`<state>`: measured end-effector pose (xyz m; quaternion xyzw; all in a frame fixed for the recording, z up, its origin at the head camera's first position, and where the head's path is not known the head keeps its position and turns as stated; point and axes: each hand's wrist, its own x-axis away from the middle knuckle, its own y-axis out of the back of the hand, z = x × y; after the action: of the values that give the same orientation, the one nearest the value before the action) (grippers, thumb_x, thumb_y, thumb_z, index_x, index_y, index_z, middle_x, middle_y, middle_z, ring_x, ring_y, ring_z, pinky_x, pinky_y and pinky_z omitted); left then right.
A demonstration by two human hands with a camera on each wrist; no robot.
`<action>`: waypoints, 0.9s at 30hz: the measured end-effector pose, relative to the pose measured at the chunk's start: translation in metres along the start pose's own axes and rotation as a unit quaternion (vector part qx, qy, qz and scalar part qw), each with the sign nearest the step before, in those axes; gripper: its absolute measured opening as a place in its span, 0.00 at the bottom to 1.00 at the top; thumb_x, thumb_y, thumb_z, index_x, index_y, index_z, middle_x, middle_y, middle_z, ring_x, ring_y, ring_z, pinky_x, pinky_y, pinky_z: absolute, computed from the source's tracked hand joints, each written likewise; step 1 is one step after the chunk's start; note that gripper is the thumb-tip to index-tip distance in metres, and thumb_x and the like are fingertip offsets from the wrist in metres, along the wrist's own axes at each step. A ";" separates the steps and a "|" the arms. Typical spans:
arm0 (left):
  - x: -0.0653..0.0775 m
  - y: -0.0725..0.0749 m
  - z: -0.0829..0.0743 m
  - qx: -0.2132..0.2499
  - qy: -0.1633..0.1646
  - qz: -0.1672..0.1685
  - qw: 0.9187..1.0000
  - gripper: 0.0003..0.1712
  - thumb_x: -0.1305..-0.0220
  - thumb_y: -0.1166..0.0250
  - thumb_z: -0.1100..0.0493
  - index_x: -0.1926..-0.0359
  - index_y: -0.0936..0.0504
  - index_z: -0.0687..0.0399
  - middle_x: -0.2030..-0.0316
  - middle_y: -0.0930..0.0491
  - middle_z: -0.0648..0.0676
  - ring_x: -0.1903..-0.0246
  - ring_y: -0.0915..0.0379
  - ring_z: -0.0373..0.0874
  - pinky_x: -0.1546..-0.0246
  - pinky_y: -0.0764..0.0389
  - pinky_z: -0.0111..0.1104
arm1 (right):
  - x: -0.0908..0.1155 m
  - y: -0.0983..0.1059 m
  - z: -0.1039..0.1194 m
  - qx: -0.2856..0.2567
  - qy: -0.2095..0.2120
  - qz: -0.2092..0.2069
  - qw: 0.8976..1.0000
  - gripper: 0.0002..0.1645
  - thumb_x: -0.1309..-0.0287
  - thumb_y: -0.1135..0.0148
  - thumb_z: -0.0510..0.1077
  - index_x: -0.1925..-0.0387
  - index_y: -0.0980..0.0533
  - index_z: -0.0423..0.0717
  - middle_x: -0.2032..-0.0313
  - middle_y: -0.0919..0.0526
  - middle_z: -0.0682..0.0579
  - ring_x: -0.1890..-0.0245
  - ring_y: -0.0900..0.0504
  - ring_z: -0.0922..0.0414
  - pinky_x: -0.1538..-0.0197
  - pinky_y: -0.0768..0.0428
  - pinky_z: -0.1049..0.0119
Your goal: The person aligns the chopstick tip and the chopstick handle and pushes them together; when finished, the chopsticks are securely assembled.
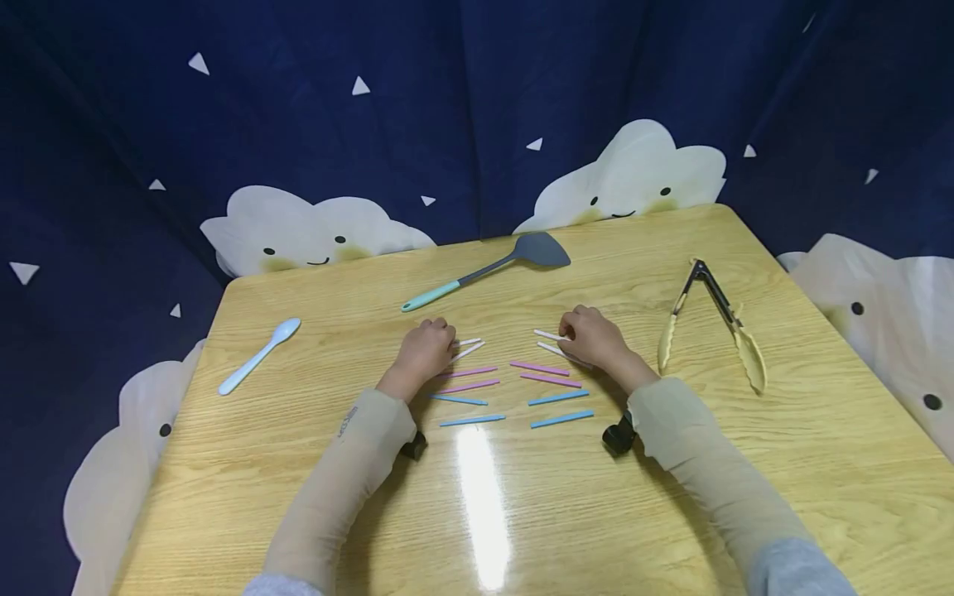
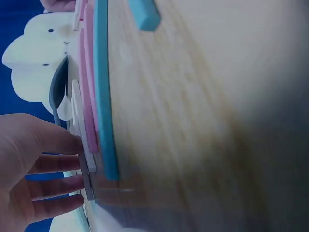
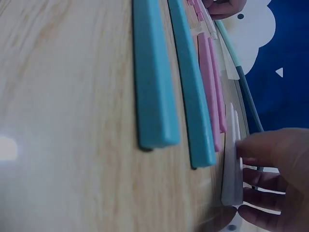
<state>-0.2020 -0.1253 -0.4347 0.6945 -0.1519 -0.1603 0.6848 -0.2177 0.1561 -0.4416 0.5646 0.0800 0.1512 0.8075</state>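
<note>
My left hand (image 1: 425,354) is over the left group of sticks, its thumb and fingertips pinching a white stick (image 1: 468,341), shadowed grey in the left wrist view. A second white stick (image 1: 469,351) lies slanted beside it. Across from it, my right hand (image 1: 596,338) bends its fingers down and pinches the far white stick (image 1: 547,334) of the right group; the nearer white stick (image 1: 553,352) lies alongside, partly behind the hand. Nearer the body, each group has two pink sticks (image 1: 540,367) and two blue sticks (image 1: 561,419) lying flat in rough rows.
Behind the sticks lies a spatula (image 1: 484,271) with a dark blade and mint handle. A pale blue spoon (image 1: 261,356) lies at the left, and spread tongs (image 1: 708,323) at the right. A dark blue curtain (image 1: 462,124) borders the wooden table (image 1: 581,513).
</note>
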 end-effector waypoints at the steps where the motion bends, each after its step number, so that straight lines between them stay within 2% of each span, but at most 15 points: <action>1: 0.000 0.000 0.000 0.001 0.003 0.004 1.000 0.08 0.39 0.42 0.57 0.68 0.22 0.57 0.70 0.26 0.54 0.72 0.30 0.46 0.74 0.25 0.35 | 0.000 0.000 0.001 0.001 -0.002 0.000 1.000 0.05 0.51 0.39 0.42 0.72 0.25 0.45 0.70 0.29 0.49 0.68 0.32 0.51 0.72 0.31 0.61; 10: 0.000 0.007 0.001 0.057 0.029 0.013 0.998 0.04 0.44 0.40 0.62 0.74 0.23 0.56 0.77 0.27 0.51 0.78 0.31 0.43 0.78 0.28 0.35 | -0.001 0.002 0.002 0.004 -0.009 0.000 1.000 0.02 0.48 0.42 0.39 0.72 0.25 0.44 0.70 0.27 0.48 0.67 0.30 0.51 0.71 0.29 0.60; 18: 0.002 0.013 0.004 0.091 0.035 0.022 0.995 0.03 0.43 0.42 0.63 0.71 0.23 0.56 0.77 0.25 0.50 0.78 0.32 0.41 0.78 0.29 0.33 | 0.001 0.009 0.008 -0.014 0.000 0.000 1.000 0.04 0.46 0.42 0.41 0.70 0.24 0.44 0.71 0.26 0.49 0.70 0.29 0.53 0.70 0.30 0.61; 23: 0.007 0.016 0.004 0.104 0.034 0.014 0.994 0.03 0.42 0.43 0.62 0.71 0.23 0.56 0.79 0.26 0.49 0.80 0.35 0.40 0.80 0.31 0.31 | 0.005 0.016 0.018 -0.033 0.021 -0.021 0.999 0.02 0.47 0.42 0.39 0.71 0.25 0.44 0.71 0.23 0.49 0.73 0.28 0.55 0.72 0.29 0.61; 27: 0.012 0.025 0.001 0.107 0.021 -0.008 0.994 0.04 0.42 0.44 0.63 0.70 0.23 0.57 0.79 0.25 0.49 0.81 0.35 0.40 0.80 0.31 0.30 | 0.008 0.022 0.025 -0.035 0.024 -0.026 0.999 0.02 0.46 0.43 0.39 0.71 0.24 0.45 0.71 0.21 0.50 0.76 0.28 0.57 0.74 0.30 0.63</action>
<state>-0.1915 -0.1315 -0.4098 0.7684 -0.1479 -0.1339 0.6080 -0.2060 0.1438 -0.4124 0.5297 0.1088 0.1466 0.8283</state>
